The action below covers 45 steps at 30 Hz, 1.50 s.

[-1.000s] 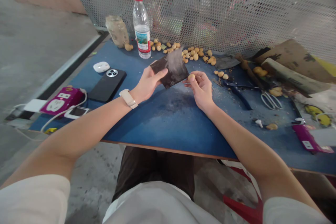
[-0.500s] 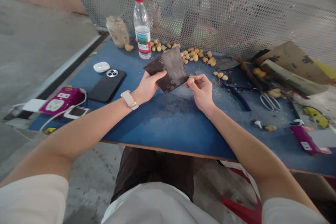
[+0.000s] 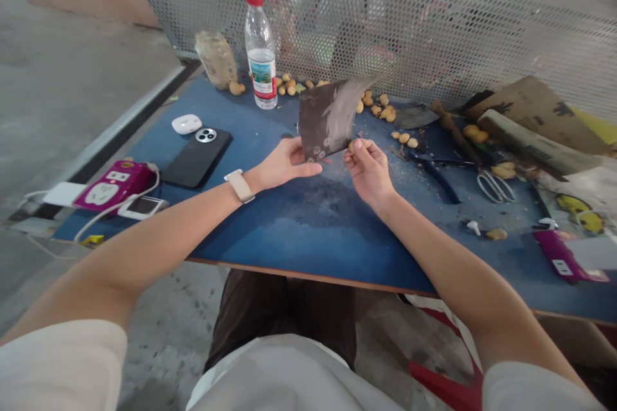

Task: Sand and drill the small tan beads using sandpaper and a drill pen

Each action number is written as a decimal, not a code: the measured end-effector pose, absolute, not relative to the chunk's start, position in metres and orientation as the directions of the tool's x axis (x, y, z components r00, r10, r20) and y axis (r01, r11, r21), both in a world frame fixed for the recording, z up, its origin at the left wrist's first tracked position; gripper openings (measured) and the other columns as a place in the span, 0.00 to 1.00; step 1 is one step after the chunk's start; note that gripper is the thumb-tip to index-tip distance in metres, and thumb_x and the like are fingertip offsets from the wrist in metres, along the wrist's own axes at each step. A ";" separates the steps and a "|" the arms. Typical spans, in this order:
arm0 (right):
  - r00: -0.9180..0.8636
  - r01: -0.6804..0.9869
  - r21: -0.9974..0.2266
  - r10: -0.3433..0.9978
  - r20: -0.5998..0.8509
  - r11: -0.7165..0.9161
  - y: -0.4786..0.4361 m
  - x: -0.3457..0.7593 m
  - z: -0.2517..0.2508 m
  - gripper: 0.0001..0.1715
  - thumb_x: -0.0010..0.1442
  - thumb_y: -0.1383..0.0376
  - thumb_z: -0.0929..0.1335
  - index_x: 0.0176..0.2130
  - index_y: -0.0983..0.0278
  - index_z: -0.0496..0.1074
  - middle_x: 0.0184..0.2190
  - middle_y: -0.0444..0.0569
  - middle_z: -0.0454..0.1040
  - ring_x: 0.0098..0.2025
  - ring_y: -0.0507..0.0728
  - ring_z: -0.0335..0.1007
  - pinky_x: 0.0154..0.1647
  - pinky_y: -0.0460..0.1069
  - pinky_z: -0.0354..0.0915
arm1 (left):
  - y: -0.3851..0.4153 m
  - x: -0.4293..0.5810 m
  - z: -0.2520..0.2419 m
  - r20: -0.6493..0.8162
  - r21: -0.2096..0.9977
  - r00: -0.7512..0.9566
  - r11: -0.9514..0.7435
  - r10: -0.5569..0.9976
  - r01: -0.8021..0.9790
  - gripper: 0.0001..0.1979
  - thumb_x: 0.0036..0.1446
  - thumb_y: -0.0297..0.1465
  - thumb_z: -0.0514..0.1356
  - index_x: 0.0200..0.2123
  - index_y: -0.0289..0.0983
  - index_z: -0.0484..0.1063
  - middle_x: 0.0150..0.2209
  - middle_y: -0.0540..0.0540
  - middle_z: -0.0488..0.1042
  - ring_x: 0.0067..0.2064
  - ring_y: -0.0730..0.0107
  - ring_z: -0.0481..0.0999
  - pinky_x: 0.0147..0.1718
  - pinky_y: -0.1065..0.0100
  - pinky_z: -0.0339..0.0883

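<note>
A dark, bendy sheet of sandpaper [image 3: 328,119] with pale scuffs and ring marks stands upright above the blue table. My right hand [image 3: 369,170] pinches its lower right corner, along with a small tan, nut-like piece [image 3: 351,146] that the fingers partly cover. At the sheet's lower left edge is my left hand [image 3: 289,164], open, thumb stretched out to the right and clear of the sheet. Some of its fingertips are hidden near the sheet's edge. Behind the sheet lie several similar tan pieces [image 3: 387,113], partly covered by it.
A water bottle [image 3: 263,70] stands at the back, before a perforated metal screen [image 3: 434,32]. A phone [image 3: 197,157], white mouse [image 3: 186,123] and purple power strip [image 3: 116,186] lie left. Blue-handled pliers [image 3: 441,180], scissors [image 3: 496,186] and cardboard [image 3: 540,109] are right.
My left hand has loosened from the sandpaper and dropped slightly, its thumb now off the sheet. The sheet has swung up and right, its top curling over, while my right hand keeps its corner.
</note>
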State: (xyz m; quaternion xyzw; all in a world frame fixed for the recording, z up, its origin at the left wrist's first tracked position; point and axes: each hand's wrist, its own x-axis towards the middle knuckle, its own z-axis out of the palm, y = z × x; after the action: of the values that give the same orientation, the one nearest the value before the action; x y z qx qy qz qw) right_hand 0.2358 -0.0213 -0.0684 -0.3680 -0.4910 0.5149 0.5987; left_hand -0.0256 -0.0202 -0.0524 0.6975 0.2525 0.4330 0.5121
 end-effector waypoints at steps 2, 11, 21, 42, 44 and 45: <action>-0.035 -0.260 -0.947 0.979 0.202 0.186 -0.026 0.232 -0.067 0.47 0.49 0.28 0.91 0.37 0.52 0.71 0.37 0.40 0.77 0.38 0.55 0.78 0.48 0.53 0.85 | -0.026 -0.022 -0.055 0.353 0.908 0.548 -0.420 0.759 -0.003 0.38 0.57 0.62 0.87 0.57 0.42 0.90 0.54 0.34 0.93 0.59 0.37 0.95 0.63 0.39 0.91; -0.119 -0.320 -0.920 0.953 0.277 0.228 -0.047 0.216 -0.062 0.40 0.57 0.34 0.92 0.39 0.53 0.74 0.34 0.38 0.76 0.34 0.52 0.73 0.42 0.51 0.80 | -0.061 -0.006 -0.044 0.381 0.900 0.352 -0.429 0.855 0.069 0.28 0.80 0.60 0.70 0.53 0.40 0.88 0.52 0.37 0.93 0.58 0.46 0.94 0.70 0.44 0.88; -0.135 -0.283 -0.944 0.967 0.214 0.170 -0.053 0.214 -0.058 0.44 0.50 0.35 0.94 0.36 0.54 0.71 0.34 0.38 0.81 0.34 0.51 0.76 0.42 0.51 0.81 | -0.069 -0.003 -0.036 0.346 0.923 0.289 -0.379 0.893 0.067 0.31 0.77 0.65 0.70 0.44 0.42 0.85 0.43 0.40 0.92 0.47 0.49 0.94 0.55 0.46 0.93; -0.058 -0.135 -0.931 0.936 0.348 0.339 -0.050 0.217 -0.065 0.38 0.46 0.37 0.95 0.40 0.53 0.84 0.38 0.44 0.90 0.41 0.59 0.89 0.50 0.59 0.89 | -0.059 -0.010 -0.036 0.351 0.902 0.317 -0.409 0.881 0.138 0.34 0.80 0.68 0.65 0.39 0.43 0.85 0.44 0.40 0.93 0.49 0.49 0.94 0.63 0.47 0.91; -0.074 -0.145 -0.938 0.942 0.328 0.316 -0.049 0.218 -0.066 0.38 0.48 0.35 0.94 0.41 0.53 0.84 0.37 0.43 0.89 0.39 0.58 0.88 0.49 0.58 0.89 | -0.059 -0.011 -0.035 0.371 0.889 0.329 -0.435 0.868 0.146 0.35 0.80 0.68 0.64 0.38 0.43 0.85 0.42 0.41 0.92 0.48 0.50 0.94 0.63 0.47 0.90; -0.081 -0.157 -0.942 0.946 0.313 0.298 -0.048 0.218 -0.066 0.38 0.49 0.34 0.94 0.41 0.54 0.85 0.37 0.43 0.89 0.38 0.57 0.87 0.49 0.58 0.89 | -0.059 -0.011 -0.035 0.381 0.884 0.332 -0.445 0.863 0.142 0.36 0.80 0.69 0.64 0.38 0.44 0.85 0.42 0.41 0.92 0.48 0.50 0.94 0.63 0.47 0.90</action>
State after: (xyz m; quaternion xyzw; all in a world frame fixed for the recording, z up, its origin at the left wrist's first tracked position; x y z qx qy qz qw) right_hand 0.2184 -0.0485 -0.0662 -0.3525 -0.5601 0.4763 0.5790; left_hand -0.0107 -0.0592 -0.0346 0.7153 0.3510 0.4593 0.3926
